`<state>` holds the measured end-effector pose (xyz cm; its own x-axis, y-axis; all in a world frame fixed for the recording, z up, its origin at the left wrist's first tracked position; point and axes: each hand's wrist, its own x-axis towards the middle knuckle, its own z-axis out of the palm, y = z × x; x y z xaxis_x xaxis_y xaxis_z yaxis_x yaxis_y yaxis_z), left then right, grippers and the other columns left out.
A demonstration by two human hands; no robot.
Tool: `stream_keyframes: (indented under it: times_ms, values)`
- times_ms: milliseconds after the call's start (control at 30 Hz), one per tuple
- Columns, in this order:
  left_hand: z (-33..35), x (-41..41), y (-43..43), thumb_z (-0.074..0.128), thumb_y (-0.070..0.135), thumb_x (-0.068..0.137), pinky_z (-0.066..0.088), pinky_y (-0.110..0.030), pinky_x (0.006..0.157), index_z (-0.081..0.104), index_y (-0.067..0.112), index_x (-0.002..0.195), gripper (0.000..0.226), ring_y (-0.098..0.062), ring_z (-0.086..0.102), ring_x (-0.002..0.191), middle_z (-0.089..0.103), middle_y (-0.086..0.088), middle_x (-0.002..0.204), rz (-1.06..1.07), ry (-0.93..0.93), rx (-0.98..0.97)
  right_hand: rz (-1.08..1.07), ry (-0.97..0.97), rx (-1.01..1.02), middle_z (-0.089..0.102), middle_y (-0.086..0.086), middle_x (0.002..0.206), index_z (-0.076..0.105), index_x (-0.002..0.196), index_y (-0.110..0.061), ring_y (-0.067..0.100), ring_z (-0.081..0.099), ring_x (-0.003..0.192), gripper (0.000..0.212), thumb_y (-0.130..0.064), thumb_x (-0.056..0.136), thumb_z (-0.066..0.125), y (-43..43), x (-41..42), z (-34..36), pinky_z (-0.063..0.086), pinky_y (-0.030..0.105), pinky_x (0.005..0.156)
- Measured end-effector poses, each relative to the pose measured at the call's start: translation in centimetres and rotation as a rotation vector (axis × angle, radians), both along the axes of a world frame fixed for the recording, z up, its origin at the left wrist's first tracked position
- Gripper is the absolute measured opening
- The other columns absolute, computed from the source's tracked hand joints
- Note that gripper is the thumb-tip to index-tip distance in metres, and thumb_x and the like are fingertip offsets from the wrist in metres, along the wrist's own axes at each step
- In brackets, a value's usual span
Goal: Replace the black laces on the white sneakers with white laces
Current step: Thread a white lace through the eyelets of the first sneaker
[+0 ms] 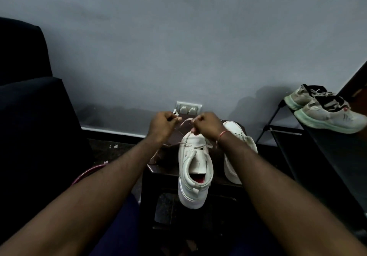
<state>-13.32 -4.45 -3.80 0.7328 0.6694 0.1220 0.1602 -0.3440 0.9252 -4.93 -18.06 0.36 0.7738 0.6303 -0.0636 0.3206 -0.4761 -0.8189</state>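
dark table (218,169) bears 2 white sneakers (195,156).

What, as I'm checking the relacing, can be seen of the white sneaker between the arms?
The white sneaker looks like smooth leather, with a thick sole, a raised tongue and a red insole. It stands on a dark table, toe toward the wall, heel toward the camera. A white lace crosses its eyelets nearest the toe; no lace shows higher up. The left hand and right hand each pinch the lace above the toe.
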Motion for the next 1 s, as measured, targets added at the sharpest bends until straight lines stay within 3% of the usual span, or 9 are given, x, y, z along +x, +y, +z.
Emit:
stream_keyframes:
  times_ms: [133,300,367,467,533,633,733,900,1000]
  values:
    - [2.9,-0.8,1.3,0.074,0.014,0.083,0.049,-0.019,0.061,0.067,0.016,0.072,0.013,-0.001,0.057,0.055,0.065,0.001,0.066,0.113,-0.19,-0.143,-0.17,0.335,0.428,0.054,0.005,0.057,0.053,0.069,-0.011,0.016,0.056,0.048,0.022,-0.004,0.089,0.062,-1.3,0.9,4.4,0.043,0.023,0.052]
    - [5.0,-1.6,1.9,0.069,0.006,0.086,0.04,-0.01,0.044,0.061,0.011,0.072,0.017,0.005,0.05,0.042,0.059,-0.005,0.066,0.073,-0.192,-0.23,-0.044,0.006,0.386,0.063,0.008,0.067,0.063,0.08,-0.008,0.012,0.057,0.055,0.01,-0.008,0.09,0.065,-2.7,1.4,8.9,0.046,0.019,0.053]
    - [5.4,-1.9,1.8,0.068,0.006,0.087,0.042,-0.013,0.044,0.059,0.009,0.074,0.016,-0.001,0.054,0.044,0.062,-0.01,0.069,0.025,-0.184,-0.249,-0.085,-0.185,0.284,0.069,0.009,0.079,0.068,0.088,-0.007,0.014,0.064,0.067,0.008,-0.014,0.089,0.066,-3.1,1.9,9.6,0.053,0.026,0.065]
    - [5.8,-2.2,1.4,0.069,0.005,0.086,0.048,-0.023,0.049,0.053,0.01,0.072,0.022,-0.011,0.06,0.045,0.065,-0.013,0.07,-0.01,-0.181,-0.273,-0.212,-0.59,-0.203,0.064,0.012,0.115,0.063,0.116,-0.014,0.028,0.062,0.104,0.035,-0.031,0.086,0.068,-3.8,2.5,9.4,0.05,0.04,0.093]
    - [5.9,-2.2,1.1,0.075,0.008,0.081,0.051,-0.025,0.05,0.053,0.011,0.068,0.026,-0.012,0.061,0.048,0.065,-0.012,0.068,0.021,-0.203,-0.205,-0.164,-0.625,-0.29,0.055,0.013,0.126,0.056,0.126,-0.014,0.032,0.057,0.111,0.049,-0.035,0.084,0.07,-3.9,1.3,8.4,0.047,0.041,0.097]
    - [6.4,-2.5,0.5,0.081,0.017,0.076,0.045,-0.018,0.044,0.056,0.013,0.062,0.029,-0.003,0.053,0.044,0.062,-0.004,0.059,0.142,-0.21,-0.041,-0.031,-0.413,-0.183,0.068,0.004,0.097,0.068,0.098,-0.018,0.021,0.065,0.092,0.026,-0.036,0.081,0.073,-4.0,-1.7,6.8,0.05,0.03,0.08]
    - [6.2,-3.5,-1.1,0.075,0.012,0.082,0.046,-0.021,0.042,0.052,0.011,0.066,0.027,-0.008,0.055,0.041,0.06,-0.004,0.055,0.085,-0.245,-0.273,-0.021,-0.278,-0.134,0.068,0.001,0.07,0.067,0.071,-0.013,0.018,0.063,0.07,0.022,-0.029,0.085,0.07,-4.9,-4.5,4.7,0.048,0.029,0.068]
    - [2.5,-5.3,-4.5,0.064,-0.006,0.085,0.057,-0.023,0.056,0.053,0.003,0.078,0.016,-0.018,0.066,0.055,0.068,-0.012,0.064,-0.015,-0.226,-0.749,-0.017,-0.203,-0.272,0.073,0.01,0.075,0.071,0.071,-0.01,0.025,0.068,0.064,0.018,-0.012,0.084,0.06,-6.0,-7.5,1.0,0.059,0.038,0.066]
    - [0.1,-5.6,-5.1,0.057,-0.006,0.089,0.057,-0.023,0.056,0.056,0.004,0.097,0.013,-0.015,0.066,0.058,0.07,-0.009,0.071,-0.022,-0.172,-0.883,-0.033,-0.269,-0.356,0.072,0.011,0.083,0.063,0.073,-0.012,0.03,0.069,0.076,0.018,-0.024,0.086,0.058,-5.3,-8.2,0.7,0.057,0.035,0.072]
